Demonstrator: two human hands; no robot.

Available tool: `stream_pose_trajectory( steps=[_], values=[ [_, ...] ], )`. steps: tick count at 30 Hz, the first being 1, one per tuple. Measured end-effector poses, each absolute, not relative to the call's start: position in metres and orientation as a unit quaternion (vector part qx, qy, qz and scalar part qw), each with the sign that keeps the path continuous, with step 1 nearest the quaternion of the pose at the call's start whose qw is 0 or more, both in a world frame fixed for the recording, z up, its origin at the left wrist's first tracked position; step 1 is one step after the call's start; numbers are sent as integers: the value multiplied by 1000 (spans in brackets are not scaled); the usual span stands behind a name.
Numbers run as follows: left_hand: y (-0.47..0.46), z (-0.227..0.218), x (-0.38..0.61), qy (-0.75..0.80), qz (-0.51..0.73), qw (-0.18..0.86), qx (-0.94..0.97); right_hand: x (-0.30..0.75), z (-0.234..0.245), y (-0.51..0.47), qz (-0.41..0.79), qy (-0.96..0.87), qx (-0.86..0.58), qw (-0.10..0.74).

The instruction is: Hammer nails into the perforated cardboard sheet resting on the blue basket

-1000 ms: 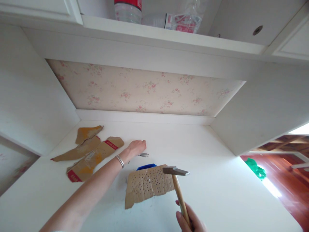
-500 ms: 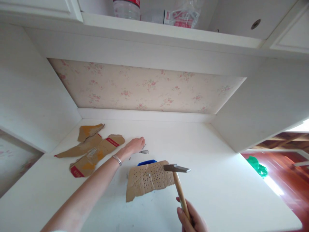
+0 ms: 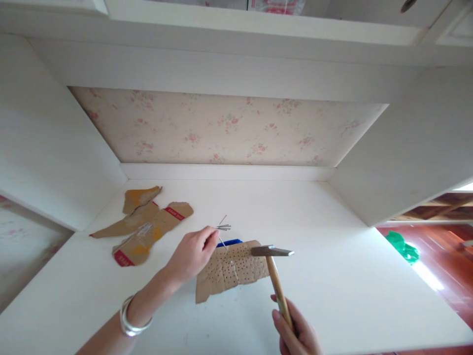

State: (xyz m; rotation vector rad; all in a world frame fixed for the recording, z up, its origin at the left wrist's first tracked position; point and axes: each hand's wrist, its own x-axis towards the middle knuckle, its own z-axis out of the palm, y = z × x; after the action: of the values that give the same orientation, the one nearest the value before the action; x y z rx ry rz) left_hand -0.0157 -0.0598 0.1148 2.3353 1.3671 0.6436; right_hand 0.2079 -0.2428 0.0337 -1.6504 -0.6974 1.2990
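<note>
My left hand [image 3: 192, 254] pinches a thin steel nail [image 3: 222, 243] just above the upper left edge of a brown cardboard piece [image 3: 231, 270] full of small holes. Under the far edge of that cardboard lies a blue object [image 3: 229, 242]. A few loose nails [image 3: 223, 227] rest on the white desk [image 3: 332, 291] just beyond my fingers. My right hand [image 3: 297, 333] grips the wooden handle of a hammer [image 3: 275, 276]. Its steel head hovers over the cardboard's right end.
Torn cardboard scraps [image 3: 146, 227] with red and yellow print lie at the back left of the desk. A floral panel [image 3: 229, 128] backs the alcove, with white side walls and a shelf overhead. A green bag [image 3: 402, 246] lies on the red floor at the right.
My left hand drew back from the loose nails toward me with one nail pinched in its fingers. The hammer stayed nearly still. My view tilted down a little.
</note>
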Motion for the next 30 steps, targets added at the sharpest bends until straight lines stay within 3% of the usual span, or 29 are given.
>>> stream_pose_trajectory(
  steps=[6,13,30],
  values=[
    [-104,97,-6,435,255,150,850,206,40,-242,543,-286,-649,449],
    [-100,92,-4,448,253,84,854,206,48,-244,545,-286,-658,434],
    [-98,87,1,437,219,52,871,206,58,-246,530,-310,-664,427]
  ],
)
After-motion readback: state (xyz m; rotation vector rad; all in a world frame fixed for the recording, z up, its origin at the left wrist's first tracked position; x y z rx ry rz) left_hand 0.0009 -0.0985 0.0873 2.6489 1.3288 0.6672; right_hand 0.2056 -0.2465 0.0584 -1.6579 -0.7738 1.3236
